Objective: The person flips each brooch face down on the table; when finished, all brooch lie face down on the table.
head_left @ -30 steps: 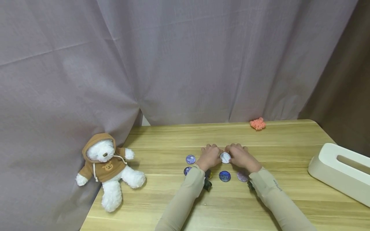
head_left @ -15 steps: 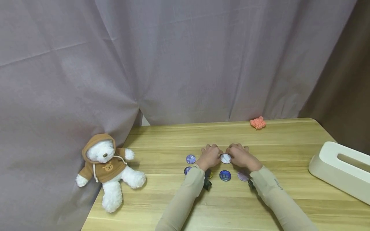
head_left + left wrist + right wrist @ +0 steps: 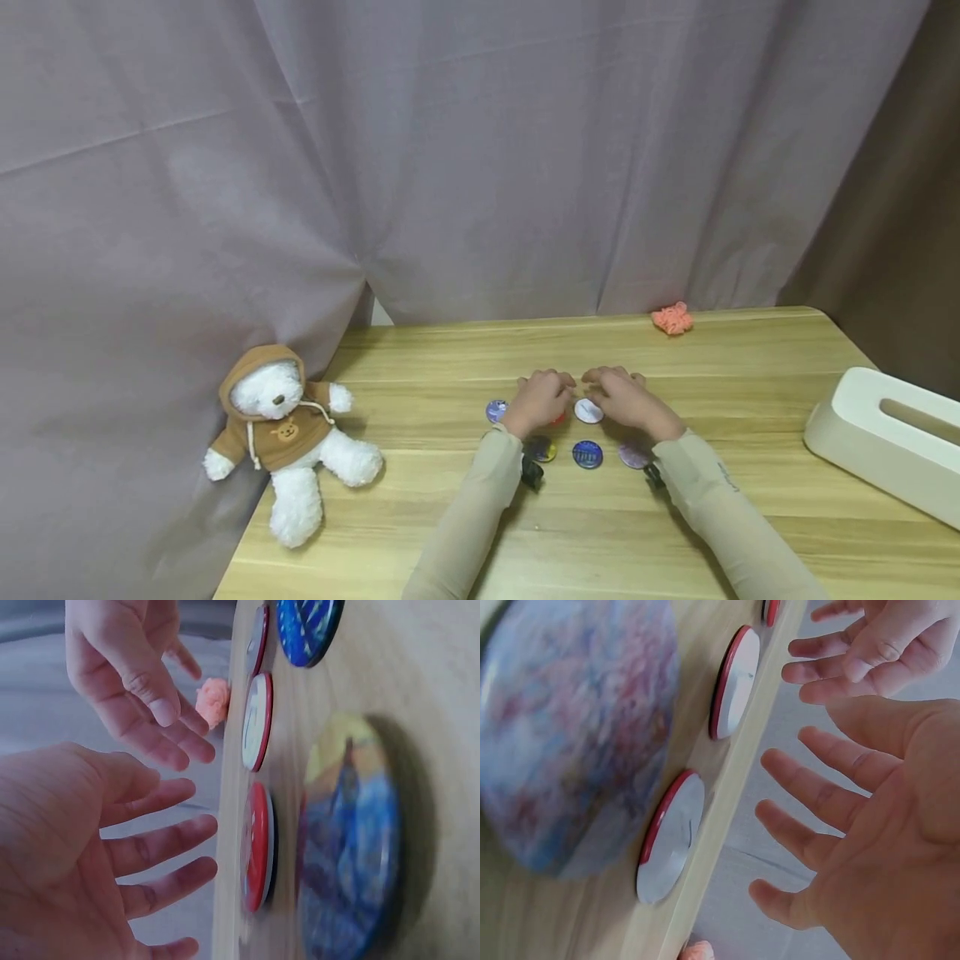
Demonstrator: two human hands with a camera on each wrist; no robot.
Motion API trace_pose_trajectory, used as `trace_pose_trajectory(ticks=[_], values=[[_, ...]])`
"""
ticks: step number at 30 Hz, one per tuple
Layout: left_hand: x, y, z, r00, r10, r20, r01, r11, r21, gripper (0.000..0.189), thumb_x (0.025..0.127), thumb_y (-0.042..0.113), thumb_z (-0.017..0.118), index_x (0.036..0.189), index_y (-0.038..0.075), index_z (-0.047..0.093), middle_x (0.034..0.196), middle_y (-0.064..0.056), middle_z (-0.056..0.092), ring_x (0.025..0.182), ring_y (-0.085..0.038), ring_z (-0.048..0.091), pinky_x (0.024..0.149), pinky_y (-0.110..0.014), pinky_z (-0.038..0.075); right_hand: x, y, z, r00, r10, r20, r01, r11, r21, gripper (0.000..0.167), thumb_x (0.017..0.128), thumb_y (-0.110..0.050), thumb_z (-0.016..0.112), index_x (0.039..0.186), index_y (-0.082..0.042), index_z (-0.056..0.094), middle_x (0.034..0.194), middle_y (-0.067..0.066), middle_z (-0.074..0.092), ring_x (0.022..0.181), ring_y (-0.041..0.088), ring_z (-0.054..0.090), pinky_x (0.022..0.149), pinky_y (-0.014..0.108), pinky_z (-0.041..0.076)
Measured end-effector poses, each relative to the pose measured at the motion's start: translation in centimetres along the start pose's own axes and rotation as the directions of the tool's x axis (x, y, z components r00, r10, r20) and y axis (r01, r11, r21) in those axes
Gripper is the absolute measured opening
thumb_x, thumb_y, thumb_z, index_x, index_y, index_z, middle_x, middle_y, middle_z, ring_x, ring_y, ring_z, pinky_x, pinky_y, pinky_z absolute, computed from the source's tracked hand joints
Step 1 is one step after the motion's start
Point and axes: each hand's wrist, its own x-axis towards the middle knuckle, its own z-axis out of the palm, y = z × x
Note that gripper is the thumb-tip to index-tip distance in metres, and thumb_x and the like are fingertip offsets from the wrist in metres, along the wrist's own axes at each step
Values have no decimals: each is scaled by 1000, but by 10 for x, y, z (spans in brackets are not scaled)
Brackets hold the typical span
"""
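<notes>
My left hand (image 3: 542, 400) hovers over the table with loosely spread fingers, holding nothing. Below it, a red-edged badge (image 3: 257, 847) lies flat on the wood. My right hand (image 3: 624, 398) is likewise spread and holds nothing, just right of a round badge (image 3: 588, 411) lying with its white pin side up. A second white-backed badge (image 3: 673, 840) shows beneath the right hand in the right wrist view; in the head view that hand hides it. Nearer the body lie a yellow-and-blue badge (image 3: 349, 832), a dark blue badge (image 3: 587, 455) and a pinkish-purple badge (image 3: 634, 456).
A lilac badge (image 3: 497, 411) lies left of the left hand. At the table's left end leans a white teddy bear (image 3: 292, 442) in a brown hoodie. A cream slotted box (image 3: 885, 450) stands at the right. By the curtain (image 3: 480, 167) lies a coral scrunchie-like bundle (image 3: 672, 319).
Both hands have let go of the white-backed badge and lifted slightly off it, fingers loosening. The badge stays on the table, and a red badge now shows under the left hand.
</notes>
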Motion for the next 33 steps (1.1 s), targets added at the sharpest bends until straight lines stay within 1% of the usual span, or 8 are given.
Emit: trace_pose_trajectory(ticks=[5, 8, 12, 15, 19, 23, 28, 33], values=[[-3, -8, -5, 1000, 7, -20, -8, 999, -41, 25, 104, 22, 55, 116, 12, 75, 110, 2, 73, 109, -20, 65, 90, -51, 42, 2, -5, 2, 1000, -8, -9, 8, 1000, 8, 32, 95, -10, 63, 122, 5, 64, 125, 24, 65, 117, 48, 54, 90, 69, 31], [-5, -12, -7, 1000, -2, -25, 1, 999, -46, 27, 106, 24, 52, 118, 11, 73, 113, 1, 73, 112, -23, 65, 93, -53, 41, 4, -9, 3, 1000, -4, 2, 4, 1000, 18, 33, 95, -11, 64, 123, 6, 64, 126, 24, 64, 118, 48, 53, 91, 68, 31], [-8, -16, -9, 1000, -12, -17, 11, 998, -55, 30, 107, 25, 49, 122, 11, 71, 117, 1, 72, 115, -23, 64, 96, -55, 40, 6, -14, 4, 1000, -5, 28, 4, 999, 36, 36, 94, -12, 64, 126, 6, 63, 128, 24, 63, 122, 49, 50, 94, 70, 29], [-10, -19, -10, 1000, -9, -14, 8, 997, -72, 30, 107, 24, 49, 122, 11, 71, 116, 2, 72, 115, -23, 63, 98, -57, 39, 9, -16, 5, 999, -13, 40, 12, 999, 37, 37, 93, -11, 66, 126, 6, 63, 128, 24, 64, 121, 49, 50, 94, 69, 29], [-14, -24, -11, 999, -32, -10, 31, 997, -77, 28, 106, 22, 51, 123, 11, 71, 116, 2, 72, 118, -25, 61, 100, -56, 37, 13, -20, 7, 998, -36, 49, 34, 999, 37, 36, 89, -8, 70, 123, 5, 65, 125, 22, 65, 116, 47, 52, 92, 67, 30], [-19, -27, -13, 998, -61, 16, 62, 995, -78, 28, 105, 20, 52, 125, 11, 69, 117, 1, 72, 119, -26, 59, 101, -54, 37, 16, -25, 9, 997, -37, 65, 34, 998, 43, 39, 83, -4, 73, 121, 4, 66, 123, 21, 66, 114, 46, 53, 91, 67, 30], [-23, -32, -16, 998, -51, 24, 52, 996, -76, 27, 101, 16, 56, 123, 9, 70, 119, -3, 72, 117, -29, 60, 99, -51, 37, 19, -30, 12, 996, -35, 87, 32, 999, 37, 42, 79, -1, 78, 119, 4, 67, 121, 20, 67, 112, 44, 53, 91, 64, 30], [-25, -37, -17, 998, -48, 37, 50, 998, -49, 30, 95, 16, 65, 124, 12, 71, 122, 0, 71, 112, -25, 59, 99, -47, 35, 22, -33, 15, 994, -59, 94, 55, 998, 43, 45, 74, -1, 80, 117, 4, 67, 119, 20, 67, 113, 43, 53, 90, 63, 32]])
